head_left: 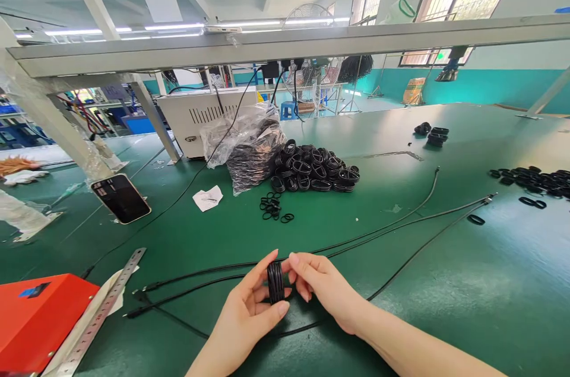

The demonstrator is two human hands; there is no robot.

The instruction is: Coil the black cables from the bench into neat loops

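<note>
My left hand grips a small coiled black cable between thumb and fingers, its loops stacked upright. My right hand is just right of the coil, with thumb and forefinger pinched together. What that pinch holds, if anything, is too small to make out. Long straight black cables run across the green table behind and beneath both hands, their ends at the left and at the far right. A pile of similar coiled cables lies beyond my hands, with several loose black rings in front of it.
A clear plastic bag of black coils leans by a white metal box. At left are a phone, a steel ruler and a red machine. More black rings lie at right. A metal beam spans overhead.
</note>
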